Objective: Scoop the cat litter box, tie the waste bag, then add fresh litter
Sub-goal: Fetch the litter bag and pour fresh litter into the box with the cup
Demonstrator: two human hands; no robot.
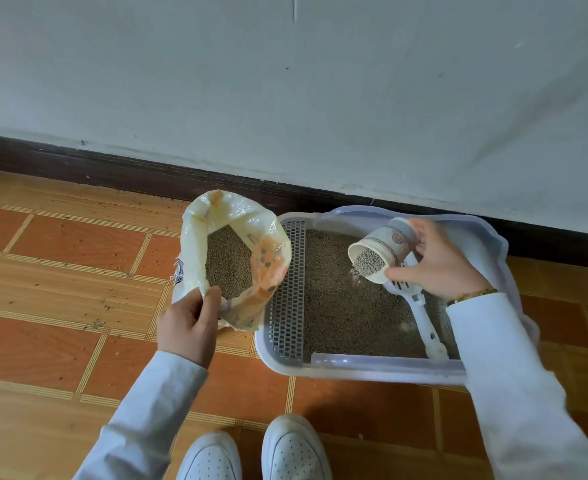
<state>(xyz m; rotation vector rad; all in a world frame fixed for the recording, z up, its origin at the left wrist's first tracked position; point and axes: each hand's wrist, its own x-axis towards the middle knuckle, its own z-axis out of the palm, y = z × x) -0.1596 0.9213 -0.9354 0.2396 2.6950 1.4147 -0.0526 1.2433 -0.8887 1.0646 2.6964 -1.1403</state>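
Head view: fresh litter poured from a cup into the box on the floor.
The right hand (pixel 438 261), fingers clamped on a tilted paper cup (pixel 382 249), holds it over the litter box (pixel 365 367), its mouth turned down and left; grey litter (pixel 341 306) spills from the rim onto the bed below. A white scoop (pixel 420 306) lies in the box's right half, under the cup. A perforated grid (pixel 289 289) lines the box's left side. The left hand (pixel 188 327), fingers pinched on the near rim, holds open a bag (pixel 237 216) of litter standing just beside the box's left edge. The box sits near the wall (pixel 285 81). Two white shoes (pixel 254 452) show at the bottom edge.
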